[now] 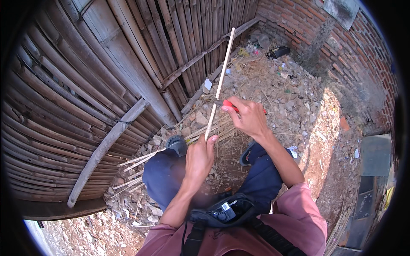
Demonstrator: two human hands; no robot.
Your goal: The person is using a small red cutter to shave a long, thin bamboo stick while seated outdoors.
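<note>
A long, pale bamboo or wooden stick (222,77) slants upward and away in front of me. My left hand (199,157) is closed around its lower end, thumb along the side. My right hand (247,117) grips a red-handled tool (229,104), its fingers wrapped over most of the handle. The tool's short dark tip meets the stick a little above my left hand. Whether it is a knife or pliers cannot be made out.
Several pale sticks (136,160) lie beside my left sandal (177,145). A bamboo slat wall (106,64) rises on the left, a brick wall (294,25) at the back right. Rubble (277,91) and straw cover the ground. An open black pouch (226,211) hangs at my waist.
</note>
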